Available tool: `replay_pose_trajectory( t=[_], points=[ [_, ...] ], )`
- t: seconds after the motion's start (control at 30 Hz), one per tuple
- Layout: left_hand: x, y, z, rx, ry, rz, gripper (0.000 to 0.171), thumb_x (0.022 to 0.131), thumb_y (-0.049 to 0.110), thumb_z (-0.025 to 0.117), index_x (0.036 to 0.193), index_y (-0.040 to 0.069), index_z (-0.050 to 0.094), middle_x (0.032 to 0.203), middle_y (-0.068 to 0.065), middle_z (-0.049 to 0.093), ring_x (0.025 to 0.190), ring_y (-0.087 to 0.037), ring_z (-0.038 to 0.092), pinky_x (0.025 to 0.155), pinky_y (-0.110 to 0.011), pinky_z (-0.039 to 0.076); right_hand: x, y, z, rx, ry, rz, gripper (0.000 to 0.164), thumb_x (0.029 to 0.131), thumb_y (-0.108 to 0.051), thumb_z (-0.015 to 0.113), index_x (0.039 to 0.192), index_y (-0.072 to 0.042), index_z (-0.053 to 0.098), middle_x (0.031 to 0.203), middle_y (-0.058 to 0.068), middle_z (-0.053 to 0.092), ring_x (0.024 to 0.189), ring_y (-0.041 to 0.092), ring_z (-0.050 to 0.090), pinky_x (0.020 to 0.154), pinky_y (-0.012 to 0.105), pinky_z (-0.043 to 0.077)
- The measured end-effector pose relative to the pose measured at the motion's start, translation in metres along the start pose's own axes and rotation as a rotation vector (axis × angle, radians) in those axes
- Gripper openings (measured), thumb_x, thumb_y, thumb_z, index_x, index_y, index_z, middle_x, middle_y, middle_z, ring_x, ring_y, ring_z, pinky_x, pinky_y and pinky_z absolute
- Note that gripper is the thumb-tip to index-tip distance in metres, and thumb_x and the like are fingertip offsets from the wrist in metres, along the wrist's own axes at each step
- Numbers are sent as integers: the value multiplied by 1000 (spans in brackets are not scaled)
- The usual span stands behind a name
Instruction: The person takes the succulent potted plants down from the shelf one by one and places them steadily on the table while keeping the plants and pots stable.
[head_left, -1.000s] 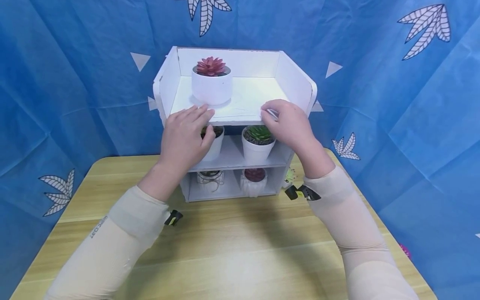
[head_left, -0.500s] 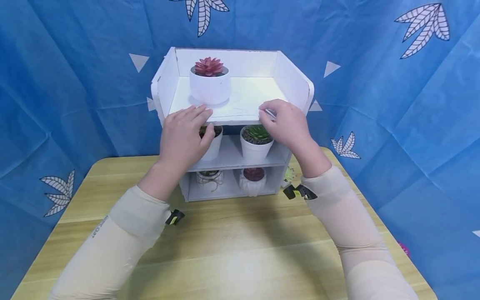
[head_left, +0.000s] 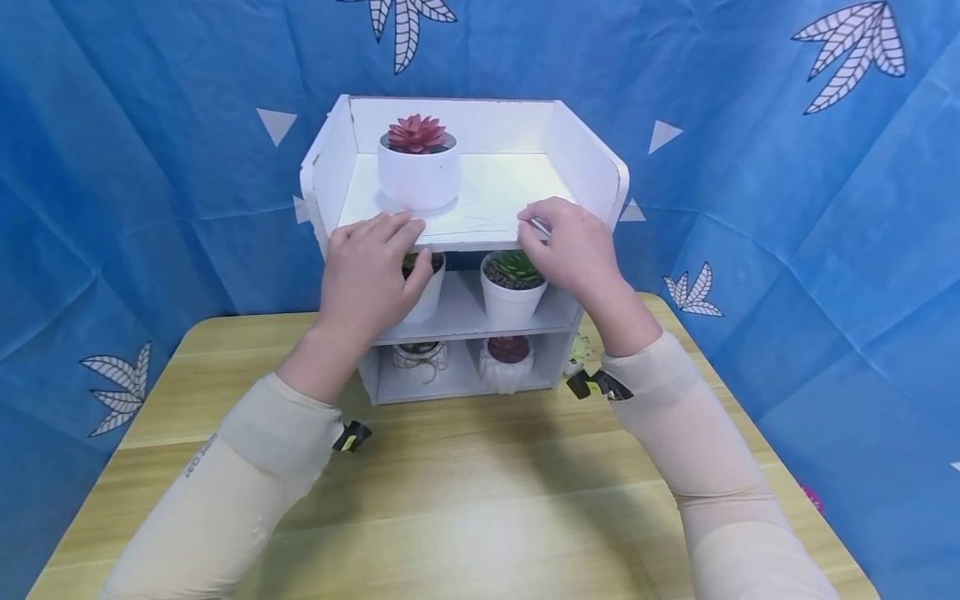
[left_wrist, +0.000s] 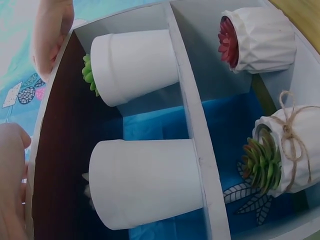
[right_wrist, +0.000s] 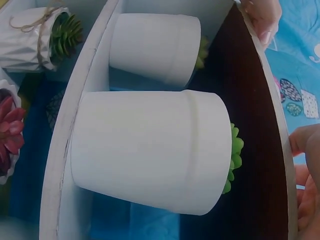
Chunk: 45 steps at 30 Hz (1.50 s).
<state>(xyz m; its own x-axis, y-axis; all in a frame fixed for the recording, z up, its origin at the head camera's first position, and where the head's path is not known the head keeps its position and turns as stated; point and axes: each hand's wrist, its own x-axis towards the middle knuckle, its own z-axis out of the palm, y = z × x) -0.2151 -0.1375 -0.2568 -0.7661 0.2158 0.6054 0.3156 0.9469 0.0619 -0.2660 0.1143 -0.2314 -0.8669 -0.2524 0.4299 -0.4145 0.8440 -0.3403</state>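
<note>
A white shelf unit (head_left: 477, 247) stands on the table, with a pink-red succulent in a white pot (head_left: 417, 173) at the left of its top board. My left hand (head_left: 367, 275) rests on the top board's front edge, its fingers extended just before that pot and its thumb apart. Farther right, my right hand (head_left: 576, 250) rests at the same edge with loosely bent fingers; no object shows in it. Beneath are a white pot with a green succulent (head_left: 513, 287) and another white pot (head_left: 427, 296), partly hidden by my left hand.
On the bottom shelf stand a twine-tied pot (head_left: 421, 360) and a textured white pot with a dark red succulent (head_left: 506, 363). A pale green plant (head_left: 578, 350) shows beside the unit's right side. Blue patterned cloth (head_left: 187, 167) hangs around the wooden table (head_left: 465, 483).
The head view has shifted slightly. Both hands and the pots hold the same places on the shelf unit.
</note>
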Motion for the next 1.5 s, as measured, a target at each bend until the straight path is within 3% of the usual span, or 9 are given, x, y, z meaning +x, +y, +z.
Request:
replay_pose_trajectory(
  t=[0.83,1.3,1.5],
  points=[
    [9,8,-9,-43,-65,-77,46,101,40,46,131,11,65,138,-12,59,131,-33,51,106,-55,36,-1,0,0,-9,14,-18,39,99,-36,49,123,-14,71,132,6,65,118,26,61,96,46,50],
    [14,11,-12,-77,-46,-121,44,101,39,49,127,9,67,132,-13,62,126,-33,55,105,-55,39,-1,0,0,-20,25,-28,39,99,-35,49,123,-14,71,130,6,66,115,26,62,93,46,51],
    [16,13,-14,-112,13,-154,45,100,38,49,127,8,68,129,-13,64,121,-33,58,103,-54,43,-2,-1,0,-29,26,-29,40,99,-36,49,124,-14,71,130,6,66,116,26,62,94,46,51]
  ],
)
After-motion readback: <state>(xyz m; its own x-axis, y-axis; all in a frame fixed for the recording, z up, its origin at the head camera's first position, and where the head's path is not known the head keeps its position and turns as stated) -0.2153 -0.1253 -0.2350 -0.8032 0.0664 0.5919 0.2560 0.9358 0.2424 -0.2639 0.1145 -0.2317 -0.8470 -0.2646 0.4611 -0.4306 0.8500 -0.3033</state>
